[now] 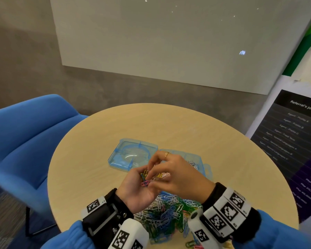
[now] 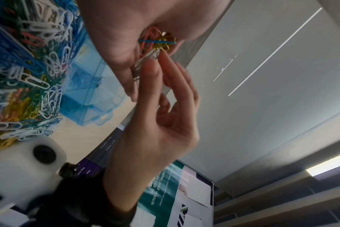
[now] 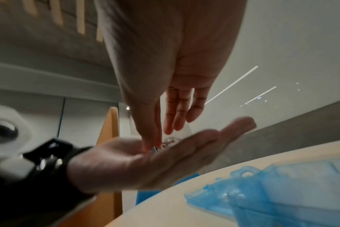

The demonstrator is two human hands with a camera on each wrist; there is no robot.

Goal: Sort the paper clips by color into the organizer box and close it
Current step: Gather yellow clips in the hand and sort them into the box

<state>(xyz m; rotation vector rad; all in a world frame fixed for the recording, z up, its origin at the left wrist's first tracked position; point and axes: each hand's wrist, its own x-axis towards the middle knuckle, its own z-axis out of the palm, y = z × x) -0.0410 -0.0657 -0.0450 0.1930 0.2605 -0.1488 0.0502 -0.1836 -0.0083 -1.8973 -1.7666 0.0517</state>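
Two hands meet: left hand (image 1: 135, 189) cupped palm-up, right hand (image 1: 176, 175) fingers (image 2: 151, 69) pinching clips (image 1: 147, 176).

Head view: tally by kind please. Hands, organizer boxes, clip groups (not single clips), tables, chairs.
Hands: 2 (left hand, right hand)
Organizer box: 1, open
Table: 1
Chair: 1
Clip groups: 3 (pile on the table, handful in the left palm, white clips in the box)
Total: 8
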